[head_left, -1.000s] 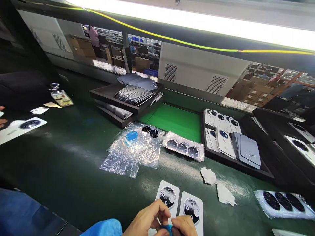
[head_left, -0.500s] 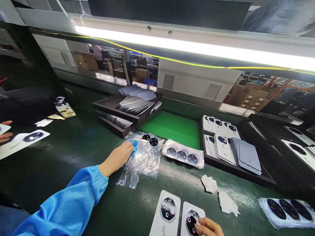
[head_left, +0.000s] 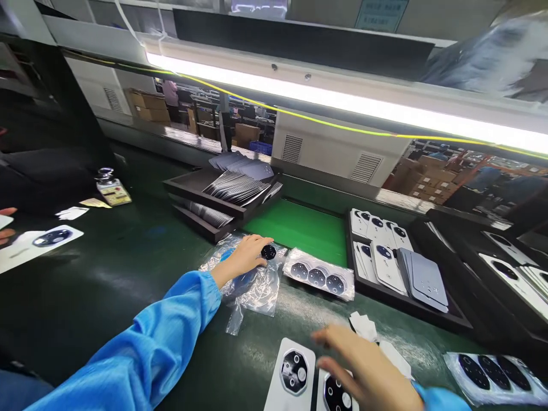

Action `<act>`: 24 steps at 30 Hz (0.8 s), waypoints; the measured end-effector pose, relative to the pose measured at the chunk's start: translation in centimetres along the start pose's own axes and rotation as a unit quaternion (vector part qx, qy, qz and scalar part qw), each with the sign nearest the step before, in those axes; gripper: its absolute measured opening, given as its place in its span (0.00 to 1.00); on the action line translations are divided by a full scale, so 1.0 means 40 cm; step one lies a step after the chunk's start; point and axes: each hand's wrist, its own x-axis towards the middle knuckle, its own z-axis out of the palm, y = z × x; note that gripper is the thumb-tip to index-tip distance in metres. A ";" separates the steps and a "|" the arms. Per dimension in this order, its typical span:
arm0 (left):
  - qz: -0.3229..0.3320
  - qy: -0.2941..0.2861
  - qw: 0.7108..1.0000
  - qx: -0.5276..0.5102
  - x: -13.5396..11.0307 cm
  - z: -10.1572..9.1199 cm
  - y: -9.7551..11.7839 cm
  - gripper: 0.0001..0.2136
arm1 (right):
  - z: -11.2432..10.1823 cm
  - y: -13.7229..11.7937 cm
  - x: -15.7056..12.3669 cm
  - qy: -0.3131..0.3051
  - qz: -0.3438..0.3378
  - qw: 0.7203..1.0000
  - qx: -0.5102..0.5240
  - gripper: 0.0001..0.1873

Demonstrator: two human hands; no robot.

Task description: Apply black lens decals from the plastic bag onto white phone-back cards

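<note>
My left hand (head_left: 245, 258) is over a clear plastic bag (head_left: 265, 294), thumb and fingertips apart beside a black round camera-lens cover (head_left: 268, 252). The cover appears to lie on the bag. A scrap of blue film (head_left: 226, 254) shows behind the hand. In the foreground are two white phone back panels, a left one (head_left: 278, 386) and a right one, each with a dark octagonal camera plate; the left plate (head_left: 294, 371) is in full view. My right hand (head_left: 355, 359), blurred by motion, hovers above the right panel's plate (head_left: 334, 394) with thumb and fingers apart.
A wrapped strip of lens covers (head_left: 317, 275) lies by the green mat (head_left: 299, 225). Black trays with phone panels stand at back left (head_left: 201, 197) and right (head_left: 454, 317). White paper scraps (head_left: 363, 326) and another wrapped pack (head_left: 492, 377) lie right. Another person's hand (head_left: 7, 228) is far left.
My left hand has moved right from the blue film to the lens cover. My right hand has lifted off the right panel's camera plate and moved up. The view has shifted slightly.
</note>
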 end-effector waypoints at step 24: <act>0.034 0.089 0.980 -0.175 0.014 0.088 -0.033 0.20 | 0.095 -0.006 0.573 -0.035 0.121 0.987 -0.099 0.17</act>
